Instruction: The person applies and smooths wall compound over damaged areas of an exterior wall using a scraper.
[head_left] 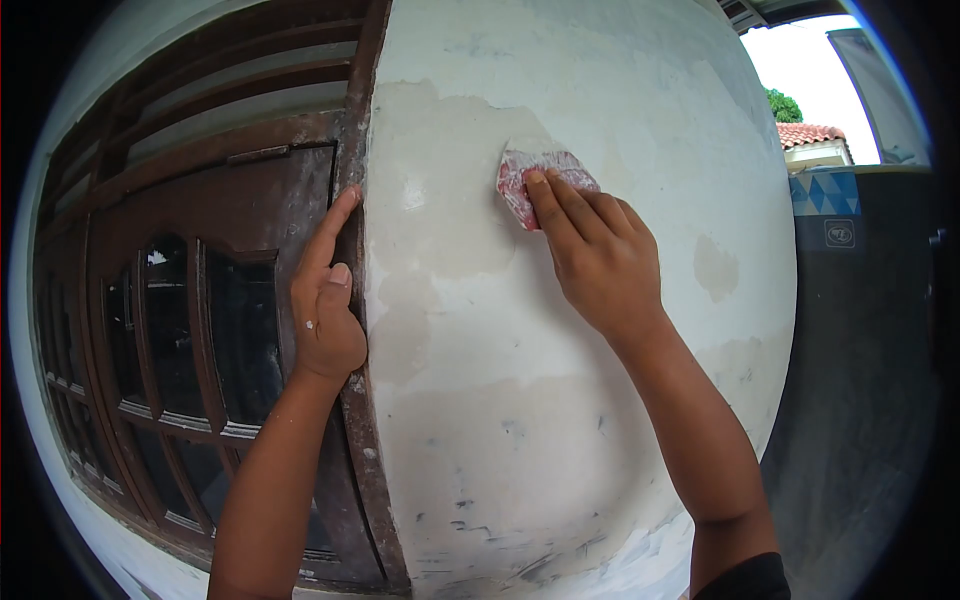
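Observation:
My right hand (608, 262) grips a red putty scraper (518, 188) smeared with white filler. Its fingers press the blade against the wall (480, 320), on the upper part of a damp-looking grey-beige patch (440, 180). My left hand (330, 300) is held edge-on against the brown wooden frame (354, 150), its fingers stretched upward and nothing in it. A small white fleck sticks to that hand near the thumb base.
To the left is a dark wooden door (210, 210) with glass panes and slats above. The lower wall carries dark scuffs (470, 520). At the right, past the wall's edge, are a dark panel (860, 400) and a tiled roof (808, 133).

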